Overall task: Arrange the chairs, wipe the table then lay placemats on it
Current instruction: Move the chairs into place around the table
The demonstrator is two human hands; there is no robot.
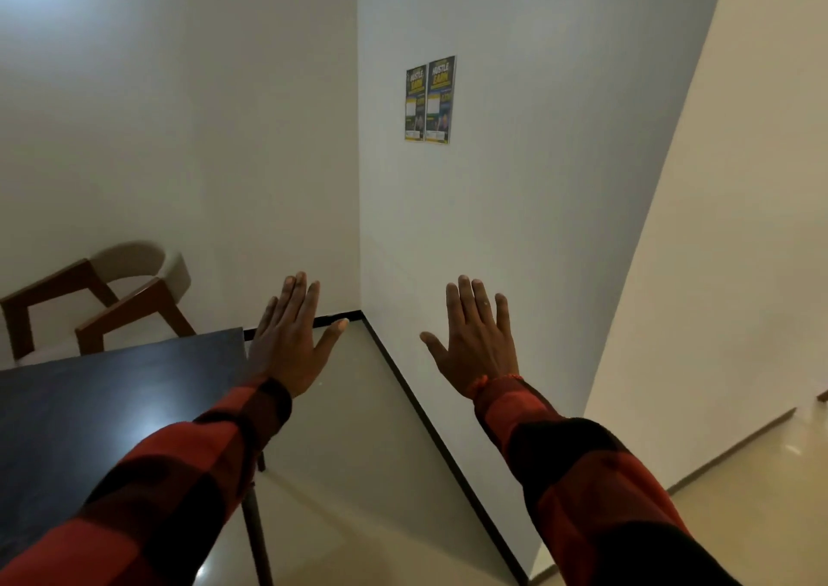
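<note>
Neither hand grasped anything: the left hand (289,339) and right hand (475,339) were both held out flat, fingers straight, backs toward the camera, in red-and-black checked sleeves (596,487). The dark table (112,397) stood at lower left, its corner just behind the left hand, with a wooden armchair (103,303) beyond its far edge near the wall; two posters (430,99) hung side by side on the right-hand wall
</note>
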